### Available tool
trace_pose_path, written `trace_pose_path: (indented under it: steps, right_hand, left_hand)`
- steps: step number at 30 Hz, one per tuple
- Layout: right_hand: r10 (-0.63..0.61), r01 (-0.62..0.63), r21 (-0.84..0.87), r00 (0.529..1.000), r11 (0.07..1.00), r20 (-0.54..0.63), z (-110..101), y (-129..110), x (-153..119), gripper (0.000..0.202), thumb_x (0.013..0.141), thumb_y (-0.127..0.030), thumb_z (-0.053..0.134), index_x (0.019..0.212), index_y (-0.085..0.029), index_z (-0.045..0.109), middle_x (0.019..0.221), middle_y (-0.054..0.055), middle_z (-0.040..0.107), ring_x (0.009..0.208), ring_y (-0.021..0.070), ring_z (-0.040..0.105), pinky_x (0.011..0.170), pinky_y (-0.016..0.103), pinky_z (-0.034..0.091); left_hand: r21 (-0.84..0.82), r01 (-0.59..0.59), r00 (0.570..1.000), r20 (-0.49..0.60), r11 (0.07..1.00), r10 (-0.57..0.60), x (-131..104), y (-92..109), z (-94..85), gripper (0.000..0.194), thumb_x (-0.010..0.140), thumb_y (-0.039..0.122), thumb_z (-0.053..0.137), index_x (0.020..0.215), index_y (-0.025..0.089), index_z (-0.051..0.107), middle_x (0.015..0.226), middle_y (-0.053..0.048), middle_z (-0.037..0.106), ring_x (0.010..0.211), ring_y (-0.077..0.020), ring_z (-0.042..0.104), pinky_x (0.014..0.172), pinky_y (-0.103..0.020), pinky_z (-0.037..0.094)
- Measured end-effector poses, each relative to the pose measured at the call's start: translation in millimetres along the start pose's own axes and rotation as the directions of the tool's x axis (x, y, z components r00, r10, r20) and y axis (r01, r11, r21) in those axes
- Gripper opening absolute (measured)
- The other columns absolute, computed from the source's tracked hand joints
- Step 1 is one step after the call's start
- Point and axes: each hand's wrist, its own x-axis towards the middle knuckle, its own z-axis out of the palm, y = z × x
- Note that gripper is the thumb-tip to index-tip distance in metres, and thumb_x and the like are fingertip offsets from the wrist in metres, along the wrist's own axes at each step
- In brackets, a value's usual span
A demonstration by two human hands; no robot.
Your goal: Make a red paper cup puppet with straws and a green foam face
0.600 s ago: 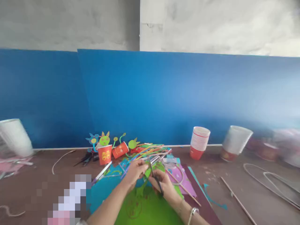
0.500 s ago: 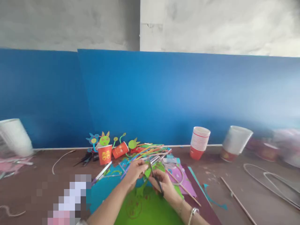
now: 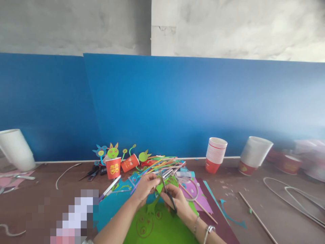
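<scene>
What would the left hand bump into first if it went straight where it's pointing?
Probably the scissors: their blades cross just ahead of the left hand, though depth is hard to tell.

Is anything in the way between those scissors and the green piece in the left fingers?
Nothing visible: the scissors, in the right fingers, have their blades right beside the green piece in the left fingers. Whether they touch, I can't tell.
</scene>
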Motion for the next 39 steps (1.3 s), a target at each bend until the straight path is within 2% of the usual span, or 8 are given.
trace_pose_path:
  steps: [6, 12, 17, 19, 25, 34, 39]
  right_hand:
    - [0.019, -0.019, -0.036, 1.000, 0.999, -0.008, -0.9, -0.3, 1.7, 0.037, 0.061, -0.046, 0.075, 0.069, -0.018, 0.053, 0.040, -0.010, 0.047, 0.031, 0.0040, 0.038, 0.031, 0.015, 0.025]
    - [-0.015, 0.016, 0.022, 0.999, 1.000, -0.034, -0.8, 6.0, 4.2, 0.039, 0.062, -0.050, 0.075, 0.071, -0.018, 0.054, 0.041, -0.010, 0.047, 0.032, 0.0043, 0.039, 0.032, 0.015, 0.028]
    - [-0.033, 0.035, 0.035, 0.998, 0.999, -0.051, -0.3, 6.7, 5.7, 0.043, 0.058, -0.052, 0.078, 0.070, -0.018, 0.054, 0.040, -0.009, 0.046, 0.031, 0.0045, 0.038, 0.032, 0.016, 0.028]
    - [-0.027, 0.028, 0.023, 0.999, 0.999, -0.041, -0.8, 5.7, 6.0, 0.044, 0.059, -0.053, 0.078, 0.071, -0.017, 0.055, 0.041, -0.009, 0.047, 0.032, 0.0047, 0.039, 0.032, 0.016, 0.028]
    - [-0.005, 0.005, 0.028, 1.000, 1.000, -0.005, -1.4, 1.9, 3.7, 0.045, 0.060, -0.055, 0.076, 0.073, -0.016, 0.056, 0.046, -0.007, 0.052, 0.037, 0.0058, 0.045, 0.035, 0.016, 0.032]
    - [0.012, -0.011, 0.011, 1.000, 1.000, -0.017, -0.8, -0.9, 2.0, 0.040, 0.060, -0.048, 0.078, 0.069, -0.018, 0.053, 0.041, -0.009, 0.047, 0.032, 0.0048, 0.039, 0.032, 0.016, 0.025]
    - [0.001, -0.001, 0.008, 1.000, 1.000, -0.022, -1.7, 0.9, 3.4, 0.041, 0.060, -0.049, 0.078, 0.068, -0.018, 0.054, 0.040, -0.009, 0.047, 0.031, 0.0050, 0.038, 0.031, 0.016, 0.024]
  left_hand:
    - [-0.002, 0.014, 1.000, 0.006, 1.000, -0.014, 2.0, 1.2, -3.3, 0.034, 0.059, 0.041, 0.074, 0.055, 0.019, 0.049, 0.038, 0.010, 0.034, 0.036, -0.0032, 0.021, 0.041, -0.022, 0.009]
    - [0.004, 0.048, 0.998, 0.031, 0.999, -0.048, -1.7, 2.5, -1.4, 0.032, 0.063, 0.043, 0.074, 0.071, 0.018, 0.056, 0.044, 0.010, 0.038, 0.036, -0.0034, 0.025, 0.039, -0.020, 0.009]
    - [0.021, -0.017, 1.000, 0.011, 1.000, 0.017, -4.1, 1.6, 4.0, 0.030, 0.068, 0.043, 0.071, 0.068, 0.016, 0.056, 0.060, 0.001, 0.061, 0.040, -0.0049, 0.042, 0.036, -0.018, 0.021]
    - [0.025, -0.037, 0.999, 0.000, 0.999, 0.037, -4.0, 1.2, 5.0, 0.029, 0.067, 0.041, 0.070, 0.068, 0.015, 0.057, 0.064, -0.001, 0.065, 0.042, -0.0064, 0.047, 0.037, -0.018, 0.026]
    - [0.020, -0.006, 1.000, 0.004, 1.000, 0.006, -5.0, 3.4, 5.3, 0.027, 0.064, 0.034, 0.072, 0.060, 0.017, 0.051, 0.048, 0.004, 0.057, 0.039, -0.0066, 0.045, 0.039, -0.018, 0.030]
    - [-0.019, 0.037, 0.999, 0.014, 0.999, -0.037, -2.6, 3.3, 1.8, 0.027, 0.061, 0.032, 0.072, 0.057, 0.018, 0.050, 0.045, 0.005, 0.055, 0.036, -0.0048, 0.041, 0.038, -0.019, 0.025]
    - [-0.033, 0.017, 1.000, 0.002, 0.999, -0.017, -3.4, 2.3, 2.5, 0.024, 0.064, 0.033, 0.071, 0.062, 0.017, 0.052, 0.049, 0.004, 0.058, 0.039, -0.0065, 0.046, 0.038, -0.019, 0.027]
